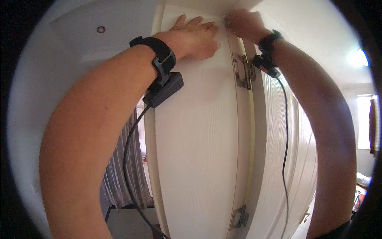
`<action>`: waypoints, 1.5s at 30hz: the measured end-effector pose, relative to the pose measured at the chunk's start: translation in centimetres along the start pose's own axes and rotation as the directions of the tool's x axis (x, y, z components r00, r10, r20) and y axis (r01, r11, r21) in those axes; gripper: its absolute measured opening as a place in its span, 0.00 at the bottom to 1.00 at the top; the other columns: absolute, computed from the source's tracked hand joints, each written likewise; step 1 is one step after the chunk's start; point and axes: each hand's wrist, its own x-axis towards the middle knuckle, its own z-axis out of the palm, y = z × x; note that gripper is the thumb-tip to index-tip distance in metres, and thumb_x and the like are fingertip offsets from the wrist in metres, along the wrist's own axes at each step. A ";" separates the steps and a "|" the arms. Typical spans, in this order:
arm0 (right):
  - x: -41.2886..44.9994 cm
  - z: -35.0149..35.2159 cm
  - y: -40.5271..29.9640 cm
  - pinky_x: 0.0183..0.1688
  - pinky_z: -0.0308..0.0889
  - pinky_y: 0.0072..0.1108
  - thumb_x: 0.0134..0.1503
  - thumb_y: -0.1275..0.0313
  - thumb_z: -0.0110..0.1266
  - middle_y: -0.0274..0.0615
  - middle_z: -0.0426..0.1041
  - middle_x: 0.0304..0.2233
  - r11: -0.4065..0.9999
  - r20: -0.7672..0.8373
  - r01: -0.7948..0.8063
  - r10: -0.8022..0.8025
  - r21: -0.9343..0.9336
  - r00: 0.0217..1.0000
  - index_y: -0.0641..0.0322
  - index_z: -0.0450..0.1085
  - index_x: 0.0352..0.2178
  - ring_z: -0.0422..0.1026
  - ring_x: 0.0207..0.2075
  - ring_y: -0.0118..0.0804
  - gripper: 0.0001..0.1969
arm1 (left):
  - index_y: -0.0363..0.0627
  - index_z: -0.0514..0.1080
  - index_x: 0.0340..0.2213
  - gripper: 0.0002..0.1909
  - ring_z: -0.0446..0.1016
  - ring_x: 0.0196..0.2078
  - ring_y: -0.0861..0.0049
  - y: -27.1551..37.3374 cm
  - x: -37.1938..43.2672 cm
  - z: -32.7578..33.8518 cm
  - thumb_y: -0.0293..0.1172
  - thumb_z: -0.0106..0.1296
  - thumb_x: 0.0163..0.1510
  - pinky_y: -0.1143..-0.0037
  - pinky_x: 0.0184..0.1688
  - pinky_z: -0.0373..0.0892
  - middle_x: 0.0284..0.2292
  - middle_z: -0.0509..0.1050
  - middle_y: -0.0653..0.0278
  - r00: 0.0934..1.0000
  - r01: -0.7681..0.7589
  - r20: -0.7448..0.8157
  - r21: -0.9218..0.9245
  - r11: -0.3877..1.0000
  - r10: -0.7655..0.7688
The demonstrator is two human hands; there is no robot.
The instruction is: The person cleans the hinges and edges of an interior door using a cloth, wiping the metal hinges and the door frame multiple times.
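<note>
My left hand (197, 37) rests with spread fingers against the upper part of the white wood-grain door frame panel (197, 125). Close to its right, at the top corner of the frame, my right hand (246, 25) is closed on a small crumpled, whitish thing (227, 21), possibly a cloth or plastic; its kind is unclear. Below my right hand sits a metal door hinge (245, 71), with another hinge (239, 216) far lower on the same edge. Both wrists wear black straps with small black boxes and cables.
A white panelled door (280, 143) with a handle (306, 215) stands at the right. Behind the frame on the left hangs a striped grey curtain (128, 161). A round fitting (101, 29) is on the ceiling at the upper left. A window (363, 122) shows at the far right.
</note>
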 end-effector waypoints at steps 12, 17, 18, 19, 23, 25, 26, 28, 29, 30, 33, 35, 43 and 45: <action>-0.5 -4.5 0.0 0.47 0.69 0.40 0.68 0.64 0.55 0.44 0.84 0.34 0.971 0.250 -0.232 0.212 0.051 0.945 0.58 0.81 0.37 0.84 0.38 0.43 0.12 | 0.42 0.50 0.75 0.36 0.45 0.79 0.53 1.7 -1.2 -0.1 0.49 0.36 0.74 0.48 0.79 0.40 0.76 0.52 0.55 1.000 -0.025 -0.019 -0.057 0.998 0.024; -1.4 -2.2 -1.9 0.40 0.68 0.38 0.58 0.72 0.59 0.43 0.83 0.27 0.979 0.151 -0.205 0.205 -0.016 0.967 0.56 0.82 0.27 0.83 0.32 0.45 0.07 | 0.41 0.49 0.75 0.37 0.44 0.79 0.53 1.9 -2.1 -0.5 0.49 0.38 0.73 0.48 0.79 0.38 0.76 0.51 0.55 0.999 -0.024 0.028 -0.153 0.988 0.029; -1.6 -2.2 -2.1 0.42 0.68 0.36 0.61 0.71 0.58 0.41 0.84 0.29 0.981 0.113 -0.192 0.190 0.000 0.975 0.55 0.82 0.29 0.84 0.33 0.44 0.07 | 0.41 0.50 0.75 0.37 0.44 0.79 0.53 2.1 -2.2 -0.5 0.48 0.39 0.73 0.48 0.79 0.37 0.76 0.51 0.55 0.999 -0.025 0.030 -0.164 0.986 0.030; -1.7 -2.2 -2.0 0.44 0.67 0.35 0.64 0.70 0.57 0.40 0.84 0.31 0.984 0.076 -0.177 0.176 0.015 0.982 0.54 0.81 0.31 0.84 0.35 0.42 0.08 | 0.41 0.50 0.74 0.37 0.44 0.79 0.53 2.1 -2.2 -0.5 0.48 0.39 0.73 0.47 0.79 0.37 0.76 0.52 0.55 0.999 -0.026 0.032 -0.175 0.984 0.032; -1.8 -2.6 -2.7 0.46 0.68 0.37 0.62 0.71 0.58 0.43 0.85 0.34 0.981 0.223 -0.192 0.181 0.029 0.958 0.55 0.82 0.33 0.85 0.38 0.46 0.06 | 0.41 0.50 0.74 0.37 0.44 0.79 0.53 2.2 -2.5 0.2 0.48 0.38 0.73 0.47 0.78 0.37 0.76 0.52 0.55 0.999 -0.038 0.019 -0.181 0.983 0.042; -2.0 -3.4 -2.6 0.48 0.68 0.39 0.62 0.71 0.57 0.46 0.85 0.36 0.979 0.283 -0.171 0.133 0.115 0.950 0.58 0.82 0.36 0.85 0.39 0.47 0.07 | 0.41 0.50 0.74 0.37 0.44 0.79 0.52 2.0 -2.7 0.3 0.49 0.38 0.74 0.47 0.78 0.38 0.76 0.51 0.55 0.999 -0.043 0.016 -0.135 0.990 0.046; -2.0 -3.8 -2.6 0.48 0.68 0.39 0.62 0.71 0.57 0.46 0.85 0.36 0.979 0.274 -0.172 0.136 0.110 0.952 0.58 0.82 0.36 0.85 0.39 0.47 0.07 | 0.41 0.50 0.74 0.37 0.44 0.79 0.52 1.9 -2.8 0.4 0.49 0.38 0.74 0.47 0.78 0.38 0.76 0.51 0.55 0.999 -0.044 0.006 -0.130 0.991 0.045; -2.1 -4.6 -2.3 0.49 0.67 0.42 0.62 0.70 0.57 0.48 0.84 0.37 0.968 0.426 -0.199 0.117 0.155 0.897 0.60 0.82 0.38 0.84 0.40 0.47 0.09 | 0.41 0.50 0.74 0.37 0.45 0.79 0.52 2.0 -3.0 0.5 0.49 0.38 0.74 0.47 0.78 0.39 0.76 0.51 0.54 0.999 -0.034 0.014 -0.140 0.990 0.036; -2.0 -4.4 -2.3 0.49 0.67 0.42 0.62 0.70 0.57 0.48 0.84 0.37 0.968 0.418 -0.201 0.122 0.151 0.900 0.60 0.82 0.38 0.84 0.40 0.47 0.09 | 0.41 0.50 0.74 0.37 0.45 0.79 0.52 2.0 -3.1 0.6 0.49 0.38 0.74 0.47 0.78 0.39 0.76 0.51 0.54 0.999 -0.035 0.006 -0.135 0.990 0.036; -1.9 -4.3 -2.1 0.49 0.68 0.42 0.63 0.70 0.57 0.48 0.84 0.37 0.969 0.393 -0.199 0.127 0.148 0.911 0.60 0.82 0.38 0.84 0.41 0.47 0.09 | 0.40 0.50 0.74 0.37 0.45 0.79 0.52 2.0 -3.1 0.4 0.49 0.38 0.74 0.47 0.78 0.39 0.76 0.51 0.53 0.999 -0.041 0.008 -0.130 0.991 0.043; -1.7 -3.6 -1.7 0.49 0.68 0.42 0.64 0.69 0.57 0.46 0.84 0.37 0.965 0.378 -0.218 0.150 0.144 0.914 0.60 0.82 0.38 0.84 0.41 0.46 0.09 | 0.39 0.50 0.74 0.37 0.45 0.79 0.51 2.0 -3.0 0.1 0.49 0.38 0.74 0.47 0.78 0.40 0.76 0.51 0.52 0.999 -0.044 0.008 -0.153 0.987 0.046; -1.4 -3.3 -1.6 0.49 0.68 0.42 0.64 0.69 0.57 0.44 0.85 0.36 0.959 0.310 -0.234 0.177 0.157 0.934 0.59 0.82 0.38 0.84 0.41 0.45 0.09 | 0.38 0.50 0.74 0.37 0.46 0.79 0.51 1.8 -2.6 -0.1 0.49 0.38 0.74 0.46 0.78 0.40 0.75 0.52 0.52 0.999 -0.036 0.014 -0.185 0.982 0.039; -1.5 -3.7 -1.5 0.49 0.67 0.43 0.63 0.70 0.58 0.42 0.83 0.33 0.972 0.296 -0.204 0.162 0.116 0.941 0.58 0.81 0.39 0.83 0.39 0.44 0.08 | 0.40 0.51 0.74 0.37 0.47 0.78 0.50 1.6 -2.5 -0.4 0.50 0.37 0.74 0.46 0.78 0.40 0.75 0.53 0.53 0.997 -0.065 0.030 -0.117 0.991 0.069; -2.3 -3.7 -1.6 0.50 0.66 0.43 0.62 0.70 0.58 0.43 0.83 0.35 0.983 0.315 -0.149 0.108 0.110 0.943 0.58 0.82 0.38 0.83 0.41 0.44 0.08 | 0.41 0.51 0.74 0.36 0.46 0.78 0.50 1.7 -2.6 -0.5 0.50 0.36 0.74 0.46 0.78 0.40 0.75 0.53 0.54 0.997 -0.059 0.039 -0.136 0.989 0.065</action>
